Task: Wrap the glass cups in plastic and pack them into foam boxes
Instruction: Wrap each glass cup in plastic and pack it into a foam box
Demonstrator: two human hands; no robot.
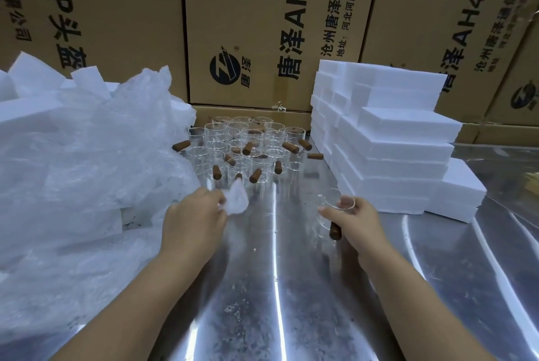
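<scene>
Off-task: steel table [262, 287] plus a wall of cartons.
Table top is shiny sheet metal, scuffed, streaked with light glare. Behind the table's far edge stand tall brown cartons: left carton [87, 10], centre carton [262, 25] with a dark round logo and black Chinese print plus "AH4", and right carton [452, 25] with similar print. Low carton [256, 115] sits at the table's back edge. Blurred yellowish item [532, 179] at the table's right edge, can't identify.

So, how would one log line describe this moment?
left hand pinches plastic piece | right hand holds glass cup | other cups clustered behind | foam boxes stacked right
</scene>
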